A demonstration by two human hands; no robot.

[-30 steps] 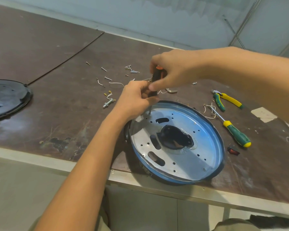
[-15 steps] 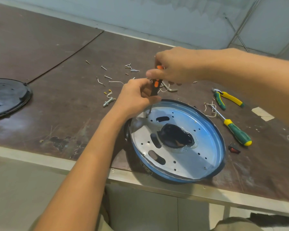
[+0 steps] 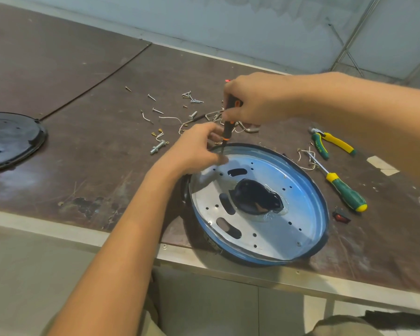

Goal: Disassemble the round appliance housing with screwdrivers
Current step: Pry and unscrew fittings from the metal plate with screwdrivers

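Observation:
The round housing, a blue-rimmed shell with a silver perforated plate and a dark hole in its middle, lies at the table's front edge. My right hand grips the handle of a black-and-orange screwdriver, which stands nearly upright with its tip at the plate's far-left rim. My left hand rests on that rim, fingers closed around the screwdriver's shaft just above the tip. The tip itself is hidden behind my fingers.
A green-and-yellow screwdriver and matching pliers lie right of the housing, with a small red switch nearby. Loose screws, a bolt and wire scraps are scattered behind. A black round cover sits at the far left.
My right hand has turned on the handle and risen slightly, so more of the black-and-orange handle shows below it. The left hand stays at the rim.

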